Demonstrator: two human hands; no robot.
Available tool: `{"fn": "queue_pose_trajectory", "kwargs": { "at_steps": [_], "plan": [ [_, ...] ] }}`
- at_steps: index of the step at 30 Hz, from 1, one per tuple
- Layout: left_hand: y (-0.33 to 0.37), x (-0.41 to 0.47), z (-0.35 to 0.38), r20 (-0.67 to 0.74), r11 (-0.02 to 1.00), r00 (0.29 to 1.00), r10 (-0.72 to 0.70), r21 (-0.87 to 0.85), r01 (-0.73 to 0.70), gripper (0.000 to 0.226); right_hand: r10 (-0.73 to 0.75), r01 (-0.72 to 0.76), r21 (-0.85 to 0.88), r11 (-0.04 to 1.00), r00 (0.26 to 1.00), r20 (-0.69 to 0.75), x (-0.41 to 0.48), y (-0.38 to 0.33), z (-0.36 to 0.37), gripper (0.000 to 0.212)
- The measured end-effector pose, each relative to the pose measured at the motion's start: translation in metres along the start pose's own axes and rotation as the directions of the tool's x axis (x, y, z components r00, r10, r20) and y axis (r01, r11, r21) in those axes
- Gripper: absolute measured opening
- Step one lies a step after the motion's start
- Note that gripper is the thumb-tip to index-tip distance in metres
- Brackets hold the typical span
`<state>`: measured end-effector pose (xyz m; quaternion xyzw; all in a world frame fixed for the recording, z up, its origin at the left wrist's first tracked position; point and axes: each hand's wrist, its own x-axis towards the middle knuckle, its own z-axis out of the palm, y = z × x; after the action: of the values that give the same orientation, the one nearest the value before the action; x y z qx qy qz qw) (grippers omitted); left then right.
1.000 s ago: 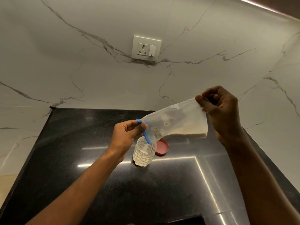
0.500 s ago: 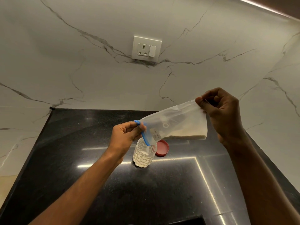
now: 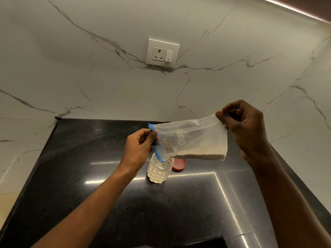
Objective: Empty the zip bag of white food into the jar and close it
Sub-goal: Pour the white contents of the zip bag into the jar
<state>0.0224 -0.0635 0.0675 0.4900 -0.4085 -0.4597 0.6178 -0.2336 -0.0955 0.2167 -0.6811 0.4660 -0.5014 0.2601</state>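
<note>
A black speckled stone counter [image 3: 86, 158] fills the lower part of the view, polished enough to throw back bright strips of light, one of which runs across it and bends toward the near edge. Two things lie directly on it, toward the back. A clear jar [image 3: 159, 173] with a scale-like pattern stands upright, mouth uncovered, white food inside. Just behind it to the right a red lid [image 3: 180, 165] lies flat, its left edge hidden by the jar — whether they touch is unclear
</note>
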Motion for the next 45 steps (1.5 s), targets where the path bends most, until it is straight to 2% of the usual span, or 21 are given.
{"fn": "queue_pose_trajectory", "kwargs": {
  "at_steps": [2, 7, 9, 11, 12, 14, 16, 18, 21, 24, 27, 28, 29, 30, 33, 36, 38, 40, 41, 43, 45],
  "plan": [
    [0.0, 0.001, 0.0, -0.012, 0.997, 1.0, 0.021, 0.068, -0.02, 0.018, 0.001, -0.001, -0.016, 1.0, 1.0, 0.0, -0.002, 0.001, 0.001, 0.019],
    [0.009, 0.002, -0.001, -0.061, 0.915, 0.989, 0.136, 0.39, -0.102, 0.067, 0.032, -0.031, -0.031, 0.999, 0.999, 0.021, -0.007, 0.01, 0.007, 0.019],
    [0.021, 0.002, 0.003, 0.046, 0.806, 0.962, 0.269, 0.536, -0.251, 0.078, 0.051, -0.05, -0.032, 0.998, 0.998, 0.022, -0.009, 0.015, 0.009, 0.018],
    [0.04, 0.006, 0.016, 0.244, 0.635, 0.903, 0.352, 0.646, -0.423, 0.083, 0.066, -0.065, -0.027, 0.998, 0.998, 0.023, -0.011, 0.02, 0.01, 0.017],
    [0.05, 0.009, 0.028, 0.352, 0.568, 0.873, 0.337, 0.663, -0.487, 0.082, 0.068, -0.067, -0.034, 0.997, 0.997, 0.026, -0.011, 0.022, 0.01, 0.016],
    [0.068, 0.017, 0.051, 0.508, 0.501, 0.825, 0.246, 0.662, -0.557, 0.071, 0.069, -0.067, -0.046, 0.997, 0.997, 0.04, -0.012, 0.025, 0.011, 0.016],
    [0.081, 0.025, 0.069, 0.575, 0.532, 0.797, 0.186, 0.623, -0.573, 0.049, 0.068, -0.066, -0.043, 0.997, 0.996, 0.052, -0.012, 0.027, 0.012, 0.016],
    [0.086, 0.029, 0.079, 0.585, 0.636, 0.796, 0.157, 0.557, -0.535, 0.031, 0.064, -0.062, -0.049, 0.997, 0.997, 0.043, -0.012, 0.029, 0.013, 0.017],
    [0.081, 0.032, 0.082, 0.582, 0.707, 0.797, 0.16, 0.496, -0.504, 0.024, 0.061, -0.061, -0.013, 0.998, 0.998, 0.007, -0.017, 0.033, 0.011, 0.02],
    [0.072, 0.032, 0.083, 0.586, 0.73, 0.785, 0.202, 0.444, -0.52, 0.021, 0.108, -0.109, 0.025, 0.994, 0.994, 0.025, -0.03, 0.044, 0.006, 0.045],
    [0.064, 0.034, 0.086, 0.588, 0.744, 0.776, 0.227, 0.41, -0.528, 0.02, 0.278, -0.296, 0.071, 0.953, 0.941, 0.195, -0.049, 0.065, 0.007, 0.079],
    [0.063, 0.035, 0.087, 0.591, 0.748, 0.775, 0.226, 0.404, -0.526, 0.02, 0.318, -0.348, 0.088, 0.933, 0.915, 0.247, -0.055, 0.072, 0.009, 0.084],
    [0.061, 0.036, 0.088, 0.596, 0.75, 0.772, 0.221, 0.401, -0.525, 0.02, 0.332, -0.374, 0.112, 0.921, 0.902, 0.275, -0.06, 0.077, 0.011, 0.081],
    [0.06, 0.037, 0.089, 0.603, 0.753, 0.769, 0.214, 0.399, -0.523, 0.021, 0.326, -0.37, 0.129, 0.92, 0.906, 0.271, -0.064, 0.082, 0.013, 0.068],
    [0.058, 0.038, 0.089, 0.615, 0.76, 0.763, 0.198, 0.395, -0.516, 0.021, 0.296, -0.313, 0.118, 0.943, 0.945, 0.142, -0.068, 0.086, 0.017, 0.036],
    [0.063, 0.035, 0.081, 0.589, 0.75, 0.769, 0.246, 0.387, -0.536, 0.021, 0.262, -0.273, 0.112, 0.955, 0.959, 0.104, -0.067, 0.085, 0.016, 0.031],
    [0.066, 0.029, 0.068, 0.51, 0.724, 0.785, 0.351, 0.384, -0.573, 0.023, 0.245, -0.254, 0.107, 0.961, 0.965, 0.088, -0.066, 0.082, 0.016, 0.028],
    [0.059, 0.02, 0.048, 0.3, 0.725, 0.837, 0.458, 0.418, -0.547, 0.028, 0.228, -0.233, 0.116, 0.965, 0.972, 0.059, -0.065, 0.081, 0.017, 0.025],
    [0.052, 0.014, 0.038, 0.154, 0.767, 0.874, 0.461, 0.425, -0.48, 0.03, 0.221, -0.225, 0.125, 0.966, 0.974, 0.045, -0.065, 0.081, 0.017, 0.025],
    [0.032, -0.001, 0.018, -0.073, 0.893, 0.944, 0.322, 0.353, -0.278, 0.035, 0.206, -0.208, 0.144, 0.967, 0.978, 0.03, -0.064, 0.079, 0.018, 0.027],
    [0.012, -0.014, 0.005, -0.131, 0.966, 0.986, 0.105, 0.248, -0.07, 0.045, 0.187, -0.189, 0.151, 0.97, 0.982, 0.029, -0.063, 0.078, 0.018, 0.027]
  ]
}}
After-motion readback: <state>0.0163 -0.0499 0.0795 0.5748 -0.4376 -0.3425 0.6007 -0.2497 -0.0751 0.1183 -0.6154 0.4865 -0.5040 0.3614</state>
